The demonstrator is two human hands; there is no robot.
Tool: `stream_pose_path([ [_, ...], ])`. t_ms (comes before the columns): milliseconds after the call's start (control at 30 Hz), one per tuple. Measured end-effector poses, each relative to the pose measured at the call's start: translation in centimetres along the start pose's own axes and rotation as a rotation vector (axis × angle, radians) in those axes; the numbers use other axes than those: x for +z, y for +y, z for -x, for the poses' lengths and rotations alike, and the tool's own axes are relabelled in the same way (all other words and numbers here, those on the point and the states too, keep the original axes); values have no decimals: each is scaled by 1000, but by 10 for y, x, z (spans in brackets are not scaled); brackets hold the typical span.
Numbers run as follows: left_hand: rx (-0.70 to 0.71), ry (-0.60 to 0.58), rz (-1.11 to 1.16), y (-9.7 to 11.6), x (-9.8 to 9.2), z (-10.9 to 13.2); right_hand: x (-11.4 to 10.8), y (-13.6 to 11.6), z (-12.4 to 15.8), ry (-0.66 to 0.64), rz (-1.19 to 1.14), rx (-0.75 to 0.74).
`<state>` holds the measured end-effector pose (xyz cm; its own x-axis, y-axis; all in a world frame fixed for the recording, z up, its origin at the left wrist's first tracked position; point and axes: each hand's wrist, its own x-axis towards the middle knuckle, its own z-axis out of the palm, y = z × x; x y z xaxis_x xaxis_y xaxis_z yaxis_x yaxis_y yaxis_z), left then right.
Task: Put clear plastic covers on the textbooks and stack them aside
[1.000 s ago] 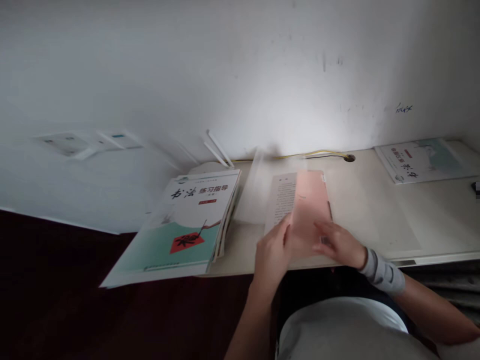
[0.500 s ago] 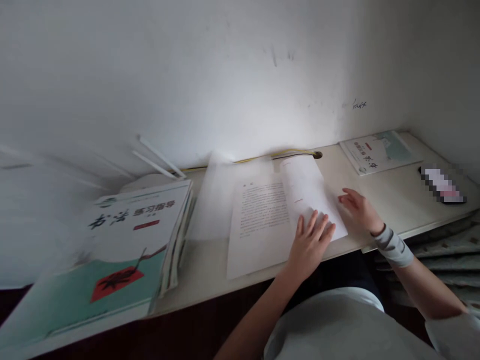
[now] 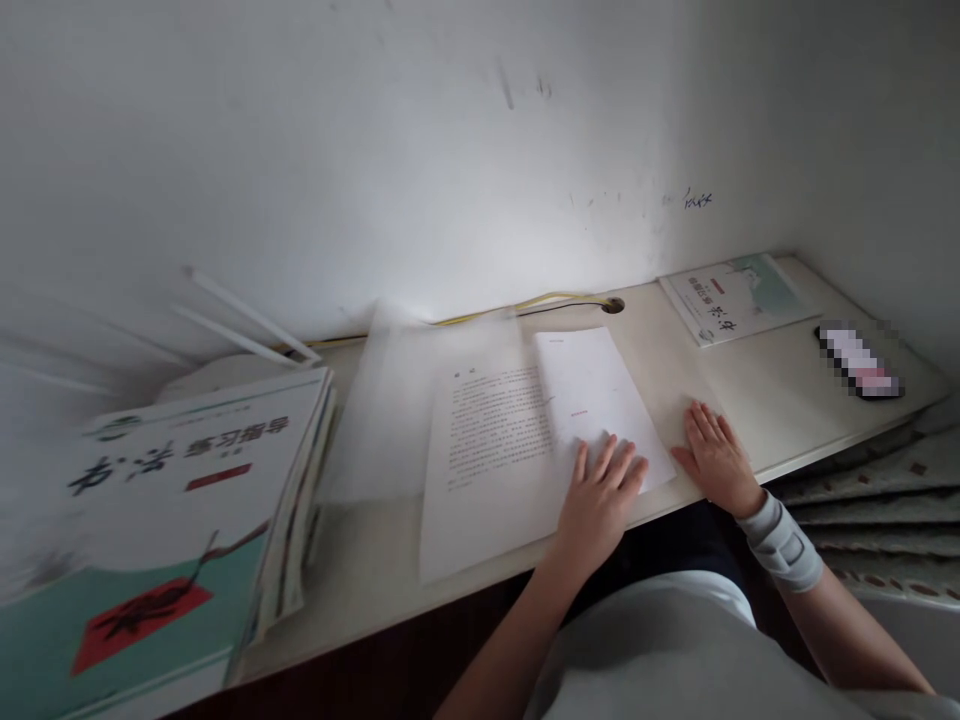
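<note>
An open white booklet with printed text lies on the pale desk in front of me. My left hand rests flat on its lower right part, fingers spread and holding nothing. My right hand lies flat on the desk just right of the booklet, fingers stretched out, with a grey band at the wrist. A translucent sheet sits under the booklet's left side.
A stack of teal-and-white workbooks fills the desk's left end. Another thin workbook lies at the back right, near a dark flat object. A yellow cable runs into a desk hole by the wall.
The pink page I held a second ago is down and the booklet lies open. Both hands have flattened, the right one onto the desk. My view has swung right.
</note>
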<state>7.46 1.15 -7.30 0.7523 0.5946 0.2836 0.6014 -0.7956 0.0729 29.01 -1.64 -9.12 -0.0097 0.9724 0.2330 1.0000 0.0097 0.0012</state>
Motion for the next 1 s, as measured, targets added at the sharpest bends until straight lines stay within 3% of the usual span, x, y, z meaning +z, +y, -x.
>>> stream_pose_path([
  [433,-13,-54,58,0,-4,-1,-12,-6,-1,166,-99,37],
  [733,0,-34,29,-1,0,0,-23,-11,-3,175,-111,170],
  [1000,-13,-40,40,0,-1,-1,-33,-8,-6,120,-225,163],
])
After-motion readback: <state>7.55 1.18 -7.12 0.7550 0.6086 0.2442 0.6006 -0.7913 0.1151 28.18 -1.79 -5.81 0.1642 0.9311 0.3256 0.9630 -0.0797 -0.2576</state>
